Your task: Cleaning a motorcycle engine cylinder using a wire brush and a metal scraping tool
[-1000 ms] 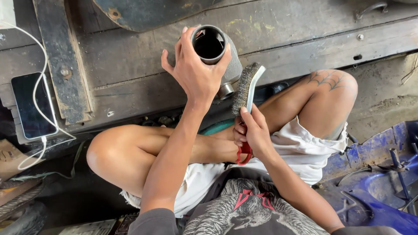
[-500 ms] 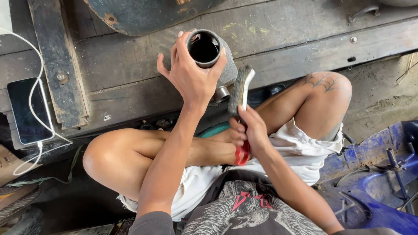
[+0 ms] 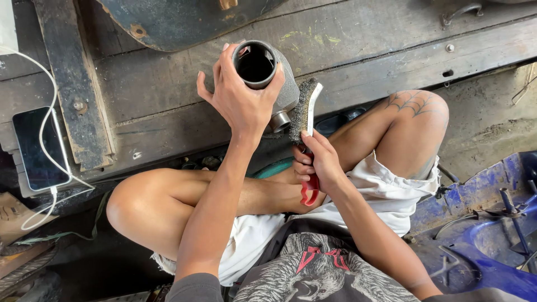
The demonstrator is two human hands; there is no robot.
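Head view: the left hand (image 3: 240, 100) is wrapped around a grey metal cylinder part (image 3: 268, 75) (its dark open mouth facing up), held at about 12 o'clock above the crossed legs. At its 4 o'clock, the right hand (image 3: 316, 162) grips a red-handled wire brush (image 3: 302, 114), bristles touching the part's side. A phone (image 3: 36, 148) with a white cable (image 3: 39, 140) lies at 9 o'clock on the wooden planks (image 3: 380, 50).

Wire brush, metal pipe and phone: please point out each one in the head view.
wire brush (image 3: 300, 112), head view, on the bristles above the right hand (image 3: 318, 162).
metal pipe (image 3: 286, 89), head view, on its grey outer wall, beside the left hand (image 3: 238, 100).
phone (image 3: 34, 148), head view, on the dark screen.
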